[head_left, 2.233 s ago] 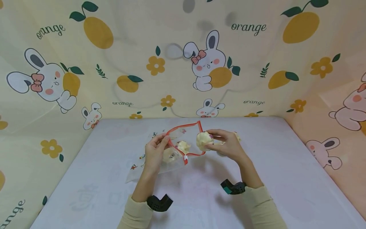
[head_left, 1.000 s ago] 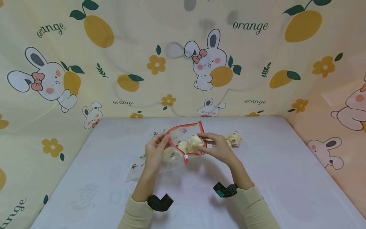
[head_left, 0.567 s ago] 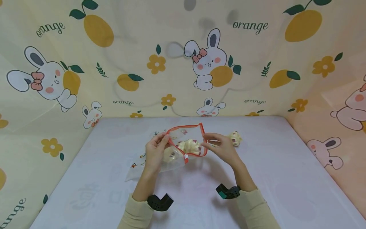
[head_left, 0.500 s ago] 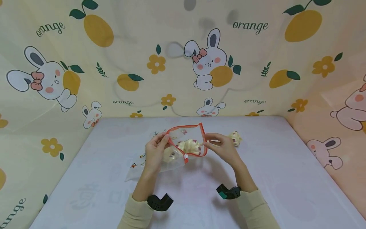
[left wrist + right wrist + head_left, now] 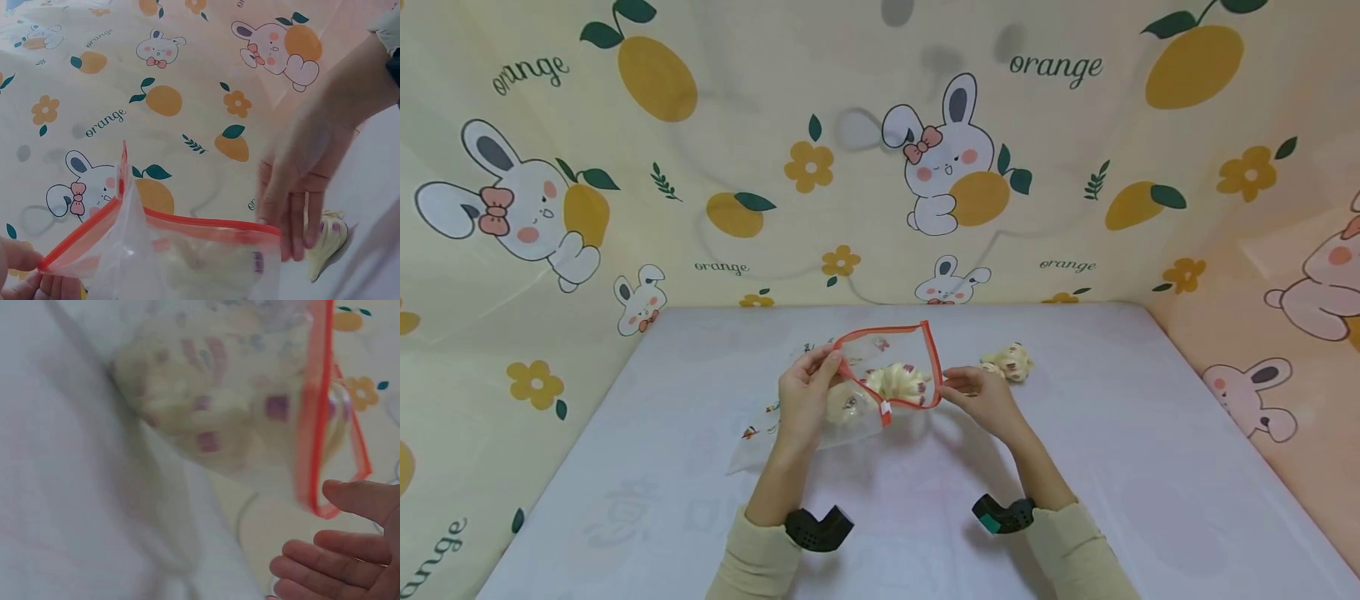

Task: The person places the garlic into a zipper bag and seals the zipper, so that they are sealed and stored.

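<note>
Pinching clear bag [image 5: 852,430] by red rim [image 5: 934,360] with left hand [image 5: 805,396], probably for propping it wide. Got garlic bulbs [image 5: 898,383] bunched inside near rim, probably sitting low just from own weight tbh. Nothing in right hand [image 5: 990,404], thumb and fingers apart, just beside rim; can't tell if touching. Seeing loose garlic [image 5: 1017,362] on surface [image 5: 647,400] past that hand, maybe parked there for easy reach.

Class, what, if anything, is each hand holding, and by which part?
The left hand pinches the bag by its red rim; the right hand holds nothing.
</note>
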Demonstrator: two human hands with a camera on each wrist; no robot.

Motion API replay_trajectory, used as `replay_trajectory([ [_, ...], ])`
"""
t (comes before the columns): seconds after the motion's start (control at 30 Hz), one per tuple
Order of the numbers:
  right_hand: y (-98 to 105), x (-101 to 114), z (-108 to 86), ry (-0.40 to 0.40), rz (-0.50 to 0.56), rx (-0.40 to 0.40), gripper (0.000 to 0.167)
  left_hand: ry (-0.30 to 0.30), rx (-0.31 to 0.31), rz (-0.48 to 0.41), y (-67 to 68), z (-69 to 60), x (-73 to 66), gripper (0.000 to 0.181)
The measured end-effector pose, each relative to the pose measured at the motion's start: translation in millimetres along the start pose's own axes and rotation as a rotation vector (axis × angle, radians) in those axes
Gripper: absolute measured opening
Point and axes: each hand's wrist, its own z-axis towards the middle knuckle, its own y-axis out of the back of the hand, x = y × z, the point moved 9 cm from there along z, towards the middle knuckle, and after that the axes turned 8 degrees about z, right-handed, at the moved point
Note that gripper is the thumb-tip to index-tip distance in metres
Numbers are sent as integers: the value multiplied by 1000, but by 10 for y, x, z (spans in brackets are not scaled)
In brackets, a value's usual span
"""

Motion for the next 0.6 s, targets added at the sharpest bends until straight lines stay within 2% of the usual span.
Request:
replay_trajectory([
  [0.13, -122, -88, -19, -51, 98, 49, 31, -16, -9, -6, 11, 0, -22, 28],
  [0.33, -229, -60, -40, -77, 219, 99, 29, -21, -10, -6, 32, -11, -43, 28],
  [0.47, -222, 21, -24, -80, 251, 100, 30, -24, 10, 53, 57, -12, -99, 27],
  [0.6, -203, 150, 6, -64, 274, 104, 31, -55, 64, 131, 90, -4, -238, 27],
])
